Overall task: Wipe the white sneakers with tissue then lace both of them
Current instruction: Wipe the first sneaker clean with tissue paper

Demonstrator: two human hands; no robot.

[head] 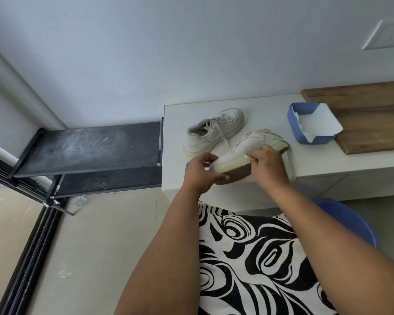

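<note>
Two white sneakers are on the white table (328,162). The far sneaker (210,130) lies upright with its laces in. The near sneaker (243,151) is tipped on its side at the table's front edge, brown sole toward me. My left hand (198,171) grips its toe end. My right hand (267,164) presses a small wad of white tissue (248,155) against the side of its sole, fingers curled over it. A lace (290,160) trails from the near sneaker over the table edge.
A blue tissue box (293,123) with loose white tissue stands at the back right, beside a wooden board (369,119). A black shoe rack (89,148) sits left of the table. My patterned lap and a blue stool (355,221) are below.
</note>
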